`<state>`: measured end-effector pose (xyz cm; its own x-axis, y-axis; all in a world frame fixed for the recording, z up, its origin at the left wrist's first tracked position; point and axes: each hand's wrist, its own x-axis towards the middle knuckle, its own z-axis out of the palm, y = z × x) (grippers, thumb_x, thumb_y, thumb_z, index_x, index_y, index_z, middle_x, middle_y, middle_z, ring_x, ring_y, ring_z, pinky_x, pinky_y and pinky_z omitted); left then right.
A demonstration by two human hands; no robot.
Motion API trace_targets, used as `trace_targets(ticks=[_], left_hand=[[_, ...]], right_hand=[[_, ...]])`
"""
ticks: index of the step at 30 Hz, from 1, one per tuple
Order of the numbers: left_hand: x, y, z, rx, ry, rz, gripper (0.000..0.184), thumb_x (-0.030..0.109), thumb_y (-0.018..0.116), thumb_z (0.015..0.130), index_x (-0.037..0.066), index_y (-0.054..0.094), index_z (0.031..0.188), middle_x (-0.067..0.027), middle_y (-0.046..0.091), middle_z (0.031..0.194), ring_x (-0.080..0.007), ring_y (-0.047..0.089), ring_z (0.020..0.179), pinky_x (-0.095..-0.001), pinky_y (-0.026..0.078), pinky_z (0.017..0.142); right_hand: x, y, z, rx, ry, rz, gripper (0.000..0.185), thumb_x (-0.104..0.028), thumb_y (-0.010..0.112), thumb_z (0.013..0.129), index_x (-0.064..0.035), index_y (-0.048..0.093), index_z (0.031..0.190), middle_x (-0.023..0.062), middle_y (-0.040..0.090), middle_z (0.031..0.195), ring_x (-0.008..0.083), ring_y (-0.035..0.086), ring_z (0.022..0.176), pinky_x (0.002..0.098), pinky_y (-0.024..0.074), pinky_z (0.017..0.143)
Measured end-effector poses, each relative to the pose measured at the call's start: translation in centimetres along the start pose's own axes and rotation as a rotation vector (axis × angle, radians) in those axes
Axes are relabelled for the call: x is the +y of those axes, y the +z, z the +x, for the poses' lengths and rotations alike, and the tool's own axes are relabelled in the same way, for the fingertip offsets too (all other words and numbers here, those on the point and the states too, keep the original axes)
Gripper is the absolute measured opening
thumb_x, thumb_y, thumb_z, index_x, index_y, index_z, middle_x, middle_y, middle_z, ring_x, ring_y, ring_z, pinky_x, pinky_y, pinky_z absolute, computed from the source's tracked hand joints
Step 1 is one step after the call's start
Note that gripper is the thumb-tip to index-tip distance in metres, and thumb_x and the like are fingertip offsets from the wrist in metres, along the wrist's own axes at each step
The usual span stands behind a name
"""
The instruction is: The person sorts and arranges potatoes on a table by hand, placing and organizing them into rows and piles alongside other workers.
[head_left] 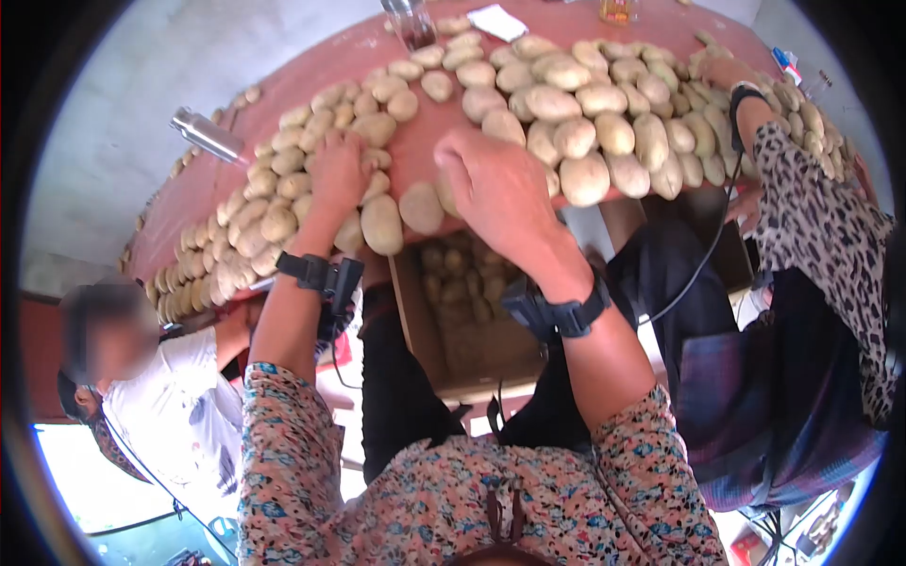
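Pale-tan oval potatoes (585,179) crowd the round red tabletop (330,58). The left hand (340,177) bends over some, the right hand (502,193) curls nearby; whether either grasps one, I cannot tell. The blue-and-white packet's (784,62) print is illegible.

Seemingly a workroom: oval tan potatoes (583,179) crowd a curved red table (557,21), twelve o'clock; white-shirted person (179,410) at eight, leopard-sleeved person (812,212) at three.
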<state>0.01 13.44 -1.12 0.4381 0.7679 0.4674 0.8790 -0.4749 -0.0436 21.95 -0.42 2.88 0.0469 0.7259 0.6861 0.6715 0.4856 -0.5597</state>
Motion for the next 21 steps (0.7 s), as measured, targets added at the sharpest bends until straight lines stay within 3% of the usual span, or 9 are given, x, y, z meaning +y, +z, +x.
trace_targets(ticks=[1,3,4,8,11,13,16,20,21], left_hand=[[1.4,-1.1,-0.3,-0.027,-0.008,-0.012,0.029,0.011,0.073,0.075,0.004,0.055,0.097,-0.0163,0.055,0.097,-0.0372,0.053,0.097,-0.0472,0.045,0.082],[3.6,-2.9,-1.4,0.296,0.161,-0.084,0.026,0.012,0.071,0.074,0.004,0.057,0.095,-0.0134,0.055,0.092,-0.0352,0.055,0.089,-0.0451,0.046,0.075],[4.1,-2.8,-2.8,0.283,0.154,-0.089,0.026,0.012,0.071,0.074,0.004,0.057,0.095,-0.0134,0.055,0.092,-0.0352,0.055,0.089,-0.0451,0.046,0.075],[7.7,-2.9,-9.7,0.186,0.736,-0.464,0.021,0.010,0.069,0.068,0.006,0.060,0.086,-0.0098,0.054,0.080,-0.0285,0.056,0.071,-0.0403,0.046,0.061],[9.6,-0.8,-14.0,-0.340,0.702,-0.420,0.012,0.008,0.065,0.077,0.003,0.060,0.087,-0.0138,0.061,0.091,-0.0283,0.062,0.085,-0.0413,0.051,0.072],[10.0,3.5,-16.8,-0.877,0.488,-0.463,0.020,0.010,0.063,0.081,0.003,0.063,0.099,-0.0142,0.064,0.104,-0.0318,0.064,0.092,-0.0420,0.053,0.076],[9.1,13.7,-20.6,-1.132,0.451,-0.361,0.026,0.017,0.064,0.083,0.003,0.063,0.105,-0.0176,0.063,0.099,-0.0336,0.064,0.094,-0.0435,0.053,0.082],[13.2,19.8,-20.8,-1.129,0.077,-0.414,0.034,0.019,0.061,0.083,0.003,0.061,0.112,-0.0198,0.063,0.109,-0.0347,0.064,0.098,-0.0449,0.053,0.084],[14.6,20.8,-20.8,-0.826,0.121,-0.358,0.036,0.019,0.060,0.083,0.002,0.061,0.114,-0.0199,0.064,0.109,-0.0350,0.064,0.099,-0.0454,0.052,0.085]], right_hand=[[-0.1,-0.1,0.0,-0.021,0.022,0.001,0.013,-0.015,0.056,0.089,-0.0039,0.057,0.082,0.0169,0.061,0.073,0.0366,0.061,0.071,0.0471,0.0465,0.060],[-0.3,-0.3,0.2,-0.022,0.039,0.025,0.012,-0.015,0.057,0.090,-0.0039,0.062,0.087,0.0150,0.064,0.074,0.0352,0.062,0.067,0.0417,0.0490,0.061],[-0.1,-0.1,0.3,-0.034,0.048,0.026,0.012,-0.015,0.057,0.090,-0.0039,0.062,0.087,0.0150,0.064,0.074,0.0352,0.062,0.067,0.0417,0.0490,0.061],[-0.5,-0.5,0.7,-0.024,0.136,0.421,0.014,-0.015,0.059,0.093,-0.0027,0.065,0.094,0.0067,0.064,0.072,0.0168,0.061,0.063,0.0288,0.0495,0.062],[-1.0,-1.2,0.9,-0.058,0.246,0.729,0.016,-0.016,0.058,0.096,-0.0022,0.067,0.096,0.0013,0.064,0.074,0.0071,0.059,0.068,0.0234,0.0490,0.064],[-1.5,-1.7,1.0,-0.076,0.305,0.898,0.018,-0.016,0.057,0.098,-0.0026,0.067,0.095,-0.0008,0.064,0.076,0.0045,0.058,0.070,0.0219,0.0488,0.067],[-1.7,-1.7,1.3,-0.006,0.355,0.972,0.014,-0.010,0.059,0.093,0.0011,0.064,0.088,0.0031,0.064,0.070,0.0059,0.057,0.063,0.0203,0.0471,0.060],[-1.2,-1.0,1.2,0.008,0.349,0.955,0.013,-0.010,0.059,0.094,0.0007,0.064,0.089,0.0024,0.064,0.070,0.0057,0.057,0.064,0.0197,0.0470,0.060],[-1.2,-1.0,1.1,-0.023,0.361,0.921,0.015,-0.014,0.058,0.096,-0.0011,0.064,0.091,0.0010,0.063,0.073,0.0050,0.057,0.067,0.0202,0.0470,0.063]])
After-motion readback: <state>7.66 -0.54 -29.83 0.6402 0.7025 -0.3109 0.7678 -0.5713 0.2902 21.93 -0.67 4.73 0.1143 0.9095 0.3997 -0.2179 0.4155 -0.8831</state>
